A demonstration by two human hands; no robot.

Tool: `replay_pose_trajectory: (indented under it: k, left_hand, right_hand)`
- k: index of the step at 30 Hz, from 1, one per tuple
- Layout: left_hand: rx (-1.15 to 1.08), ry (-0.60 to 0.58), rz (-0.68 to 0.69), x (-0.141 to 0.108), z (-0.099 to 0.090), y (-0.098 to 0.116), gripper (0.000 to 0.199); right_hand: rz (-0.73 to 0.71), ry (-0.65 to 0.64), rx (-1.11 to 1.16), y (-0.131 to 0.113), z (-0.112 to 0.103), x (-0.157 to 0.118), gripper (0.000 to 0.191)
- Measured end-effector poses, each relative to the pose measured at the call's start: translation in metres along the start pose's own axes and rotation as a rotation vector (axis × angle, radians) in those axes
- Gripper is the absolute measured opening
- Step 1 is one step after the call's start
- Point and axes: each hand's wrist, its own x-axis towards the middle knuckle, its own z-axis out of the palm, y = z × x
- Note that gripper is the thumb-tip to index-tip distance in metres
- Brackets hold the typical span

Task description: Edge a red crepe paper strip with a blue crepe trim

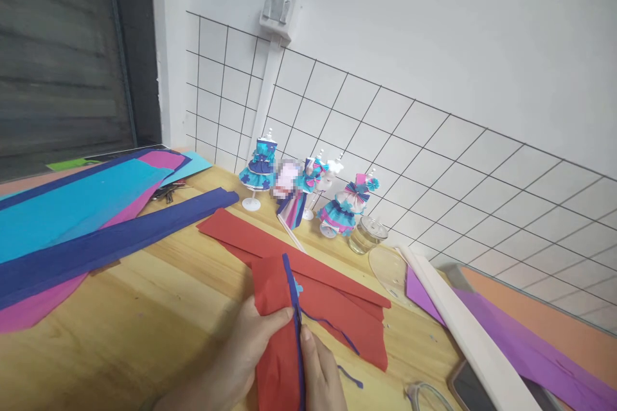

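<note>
My left hand is closed on a sheet of red crepe paper, thumb on top near its right edge. A narrow dark blue strip runs along that edge. Against the strip, my right hand has its fingers bent and pressed together; a small dark sliver shows at their tips, but what they grip is mostly hidden. Under and behind lies more folded red paper. A light blue paper flower rests on it. Thin blue offcuts lie to the right of my right hand.
Sheets of turquoise paper and a dark blue roll cover the left side. Small dress stands and a glass cup line the back by the wire grid. At right are a white roll, purple paper and a phone-like dark slab.
</note>
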Motion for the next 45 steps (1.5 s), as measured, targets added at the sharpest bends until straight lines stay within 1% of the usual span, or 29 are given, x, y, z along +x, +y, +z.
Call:
replay_pose_trajectory:
  k: [3,9,16,18,21,23,26,29,32,35,41,45]
  left_hand:
    - [0.004,-0.007,-0.001,0.0,0.0,0.001,0.039]
    - [-0.008,-0.055,-0.027,0.001,-0.004,-0.001,0.038]
    - [-0.018,-0.083,-0.047,0.0,-0.007,-0.003,0.035]
    - [-0.006,-0.075,-0.045,0.0,-0.006,-0.002,0.035]
    - [0.008,-0.054,-0.033,-0.001,-0.004,0.0,0.038]
    - [0.012,-0.052,-0.036,-0.002,-0.003,0.002,0.039]
    - [0.013,-0.051,-0.05,-0.003,-0.002,0.004,0.039]
    - [0.008,-0.042,-0.053,-0.002,-0.002,0.003,0.041]
    - [0.015,-0.007,-0.035,0.0,-0.003,0.001,0.042]
    - [0.042,0.011,-0.024,0.002,-0.003,0.0,0.042]
    - [0.054,0.005,-0.037,-0.001,-0.003,0.002,0.039]
    - [0.037,-0.031,-0.037,-0.002,-0.002,0.004,0.039]
  right_hand:
    - [0.012,-0.023,-0.009,-0.002,-0.002,0.0,0.048]
    - [-0.023,-0.049,-0.007,-0.007,-0.002,0.0,0.05]
    - [-0.023,-0.027,0.006,-0.013,0.004,0.0,0.055]
    - [-0.028,-0.023,0.015,-0.015,0.006,0.0,0.055]
    - [-0.043,-0.056,0.031,-0.02,0.006,-0.001,0.055]
    - [-0.025,-0.064,0.025,-0.022,0.004,-0.002,0.055]
    - [0.015,-0.041,0.007,-0.025,0.003,-0.003,0.058]
    - [-0.013,-0.06,0.029,-0.026,0.003,-0.003,0.058]
    - [-0.027,-0.041,0.041,-0.025,0.004,-0.003,0.055]
    - [-0.003,-0.015,0.063,-0.02,0.006,-0.004,0.052]
    - [0.063,0.094,0.07,-0.006,0.009,-0.005,0.046]
    - [0.058,0.082,0.073,-0.006,0.008,-0.004,0.045]
